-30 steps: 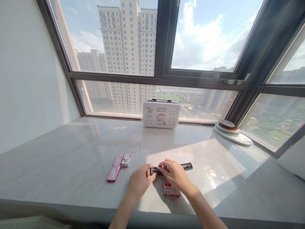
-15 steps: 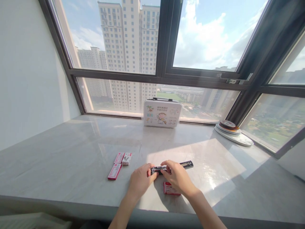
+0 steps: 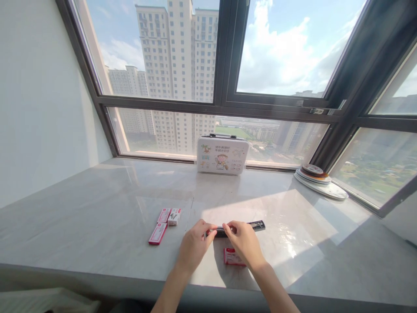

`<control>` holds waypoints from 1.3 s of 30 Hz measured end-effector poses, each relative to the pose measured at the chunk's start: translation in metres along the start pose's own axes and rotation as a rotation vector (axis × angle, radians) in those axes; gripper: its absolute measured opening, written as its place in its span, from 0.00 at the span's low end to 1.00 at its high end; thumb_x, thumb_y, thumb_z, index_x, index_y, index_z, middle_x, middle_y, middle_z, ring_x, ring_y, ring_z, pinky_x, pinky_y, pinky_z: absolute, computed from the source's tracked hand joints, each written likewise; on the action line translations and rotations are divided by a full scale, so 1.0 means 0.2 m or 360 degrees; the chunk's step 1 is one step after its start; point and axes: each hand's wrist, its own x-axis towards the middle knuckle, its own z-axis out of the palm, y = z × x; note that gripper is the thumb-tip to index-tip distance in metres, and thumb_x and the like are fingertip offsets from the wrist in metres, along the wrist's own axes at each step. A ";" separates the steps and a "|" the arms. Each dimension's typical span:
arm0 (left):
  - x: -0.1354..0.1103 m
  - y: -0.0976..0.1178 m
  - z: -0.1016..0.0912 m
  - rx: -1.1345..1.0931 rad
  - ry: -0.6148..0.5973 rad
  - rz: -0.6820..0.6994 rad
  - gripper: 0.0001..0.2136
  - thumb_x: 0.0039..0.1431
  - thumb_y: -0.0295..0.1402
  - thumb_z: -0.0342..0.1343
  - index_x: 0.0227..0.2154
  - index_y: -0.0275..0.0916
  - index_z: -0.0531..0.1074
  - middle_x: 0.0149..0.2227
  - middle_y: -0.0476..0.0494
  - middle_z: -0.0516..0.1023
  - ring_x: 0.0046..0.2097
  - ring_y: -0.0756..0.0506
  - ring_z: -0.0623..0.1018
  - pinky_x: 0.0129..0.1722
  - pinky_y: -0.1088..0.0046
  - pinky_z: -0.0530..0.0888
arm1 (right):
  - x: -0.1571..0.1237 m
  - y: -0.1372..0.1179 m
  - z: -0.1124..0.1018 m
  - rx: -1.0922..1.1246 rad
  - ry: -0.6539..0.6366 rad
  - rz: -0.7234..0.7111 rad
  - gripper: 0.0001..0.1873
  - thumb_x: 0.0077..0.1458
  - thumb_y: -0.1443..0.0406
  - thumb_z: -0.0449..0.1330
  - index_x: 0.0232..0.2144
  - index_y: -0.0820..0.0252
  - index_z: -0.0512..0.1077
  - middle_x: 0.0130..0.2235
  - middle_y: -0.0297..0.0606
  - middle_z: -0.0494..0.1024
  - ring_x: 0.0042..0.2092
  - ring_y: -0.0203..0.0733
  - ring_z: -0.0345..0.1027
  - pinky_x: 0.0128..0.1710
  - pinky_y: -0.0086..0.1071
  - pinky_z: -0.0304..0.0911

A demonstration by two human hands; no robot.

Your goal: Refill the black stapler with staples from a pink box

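Black outside and bright metal within, apparently a stapler (image 3: 257, 225), opened out near the front middle of the tabletop (image 3: 97, 226), partly covered by both hands. Probably light, yet stiff and smooth, a little slippery along the casing, and apt to swing at the hinge. At the left end, left hand (image 3: 194, 241) with fingers drawn nearly together; toward the middle, right hand (image 3: 247, 243) with fingers equally narrow; cannot tell whether pinching the casing or something smaller. Best steadied by the left end and guided by the long arm on the right. Counting from left to right: two flat pink-and-white boxes (image 3: 158, 234), end to end; one small white box (image 3: 175, 217) beside the farther one; one stapler; one white carry case (image 3: 222, 155), upright before the window frame (image 3: 224, 56); one red-and-white box (image 3: 230, 256), partly hidden by the right hand; one stack of discs (image 3: 314, 179), too overlapped to count singly.
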 end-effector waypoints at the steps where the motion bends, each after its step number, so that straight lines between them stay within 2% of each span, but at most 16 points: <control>1: 0.00 0.00 0.00 -0.0012 0.0003 -0.0004 0.10 0.66 0.33 0.55 0.44 0.47 0.80 0.36 0.48 0.77 0.32 0.49 0.73 0.36 0.74 0.68 | 0.00 -0.01 0.01 0.0027 0.0016 0.0034 0.20 0.69 0.54 0.56 0.30 0.55 0.80 0.30 0.38 0.80 0.32 0.44 0.71 0.33 0.32 0.54; 6: 0.01 -0.01 0.02 -0.0085 0.0030 -0.0003 0.08 0.65 0.33 0.56 0.39 0.45 0.81 0.36 0.48 0.78 0.32 0.49 0.74 0.37 0.74 0.69 | 0.02 -0.01 0.03 0.0157 0.0030 0.0190 0.21 0.66 0.53 0.57 0.27 0.56 0.79 0.27 0.38 0.80 0.31 0.44 0.72 0.33 0.31 0.57; 12: 0.02 -0.02 0.02 -0.0217 -0.0008 -0.0056 0.07 0.63 0.33 0.57 0.37 0.43 0.80 0.35 0.48 0.78 0.32 0.50 0.73 0.34 0.75 0.68 | 0.02 0.01 0.06 0.0240 -0.0021 0.0276 0.23 0.63 0.50 0.57 0.25 0.60 0.77 0.24 0.39 0.77 0.28 0.43 0.70 0.29 0.30 0.58; 16: 0.02 -0.04 0.02 -0.0322 -0.0034 -0.0097 0.07 0.63 0.33 0.56 0.36 0.42 0.79 0.35 0.49 0.78 0.33 0.50 0.73 0.34 0.75 0.67 | 0.03 0.03 0.08 0.0433 -0.0070 0.0311 0.25 0.61 0.49 0.57 0.27 0.62 0.78 0.23 0.37 0.75 0.26 0.40 0.67 0.26 0.28 0.56; 22: 0.02 -0.05 0.03 -0.0407 -0.0083 -0.0223 0.05 0.61 0.34 0.58 0.38 0.43 0.77 0.31 0.52 0.76 0.31 0.50 0.71 0.31 0.76 0.65 | 0.00 0.09 0.11 0.0721 -0.0048 0.0311 0.25 0.58 0.47 0.62 0.30 0.64 0.81 0.22 0.35 0.73 0.24 0.37 0.61 0.25 0.28 0.51; 26: 0.02 -0.06 0.04 -0.0410 -0.0074 -0.0219 0.06 0.61 0.35 0.58 0.39 0.44 0.78 0.32 0.53 0.75 0.30 0.51 0.70 0.31 0.76 0.65 | -0.02 0.09 0.09 0.0669 0.0023 0.0211 0.23 0.60 0.47 0.63 0.31 0.62 0.81 0.21 0.33 0.70 0.25 0.38 0.59 0.26 0.29 0.50; 29: 0.02 -0.06 0.04 -0.0406 -0.0093 -0.0230 0.09 0.61 0.36 0.59 0.43 0.45 0.78 0.31 0.54 0.74 0.29 0.51 0.69 0.31 0.76 0.64 | -0.03 0.06 0.06 0.0594 0.0056 0.0012 0.20 0.64 0.50 0.61 0.32 0.59 0.80 0.24 0.34 0.73 0.27 0.39 0.62 0.29 0.30 0.54; 31: 0.02 -0.05 0.03 -0.0381 -0.0114 -0.0216 0.10 0.61 0.36 0.59 0.45 0.46 0.78 0.31 0.54 0.73 0.30 0.51 0.68 0.32 0.75 0.64 | -0.03 0.03 0.04 0.0554 0.0025 -0.0136 0.18 0.66 0.52 0.60 0.33 0.58 0.80 0.27 0.34 0.76 0.29 0.40 0.65 0.32 0.30 0.56; 36: 0.02 -0.02 0.01 -0.0336 -0.0147 -0.0145 0.12 0.65 0.40 0.57 0.47 0.48 0.79 0.32 0.52 0.72 0.32 0.50 0.70 0.34 0.75 0.64 | -0.01 0.00 -0.01 0.0538 -0.0079 -0.0365 0.14 0.67 0.56 0.60 0.33 0.57 0.78 0.28 0.33 0.76 0.30 0.39 0.66 0.32 0.30 0.57; 39: 0.02 -0.02 0.00 -0.0382 -0.0189 -0.0107 0.11 0.66 0.40 0.56 0.45 0.47 0.80 0.32 0.51 0.72 0.34 0.49 0.70 0.35 0.75 0.64 | 0.02 -0.01 -0.03 0.0527 -0.0129 -0.0485 0.12 0.68 0.57 0.60 0.34 0.56 0.77 0.32 0.33 0.77 0.30 0.37 0.65 0.33 0.30 0.58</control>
